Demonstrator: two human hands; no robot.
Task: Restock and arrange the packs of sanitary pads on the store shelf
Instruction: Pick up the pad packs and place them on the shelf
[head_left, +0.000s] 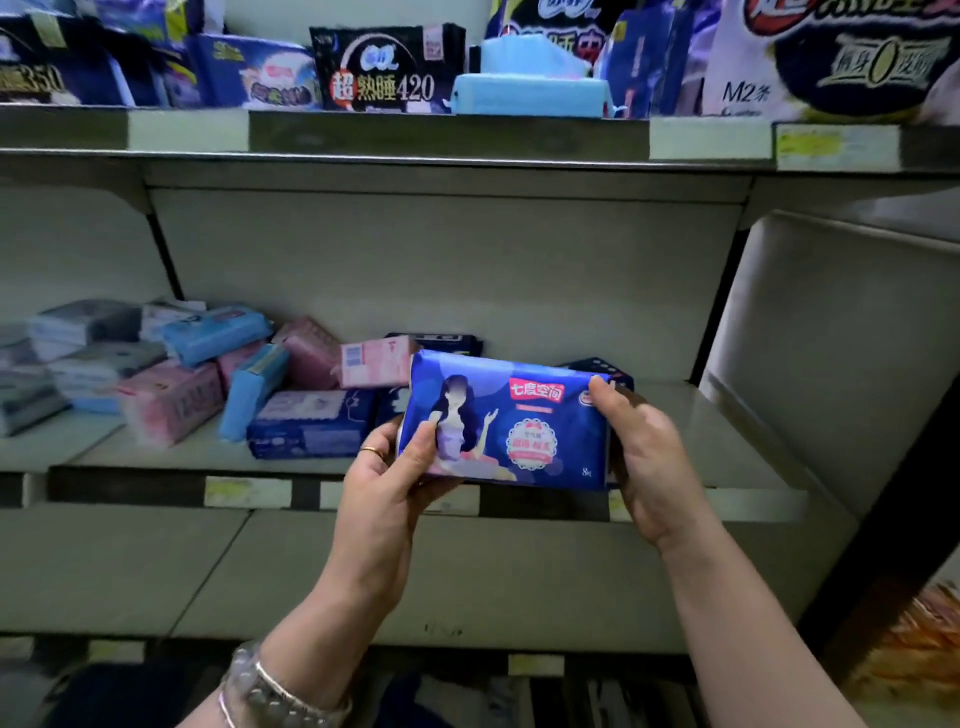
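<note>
Head view faces a grey store rack, where both hands hold one blue pack of sanitary pads (506, 421) in front of the middle shelf (727, 415). The left hand (387, 478) grasps the pack's left end, thumb on the printed front and fingers curled behind it. It has a ring (371, 451) on one finger and a beaded bracelet (270, 686) on the wrist. The right hand (647, 457) grasps the right end, thumb over the top right corner, its other fingers hidden behind the pack. The pack stands on its long edge, slightly tilted, printed face towards the camera, with a drawn figure at left and a red label at top right. Its lower edge is level with the shelf's near edge; whether it touches the shelf cannot be told. Just behind it to the left a dark blue pack (311, 423) lies flat, and farther left pink packs (171, 397) and light blue packs (215, 332) lean in a loose heap. Price tags (247, 491) line the shelf's near edge. On the upper shelf (447, 135) are a black pack (384, 73) marked 420, a pale blue stack (530, 93) and, at far right, a large white pack (831, 57)
</note>
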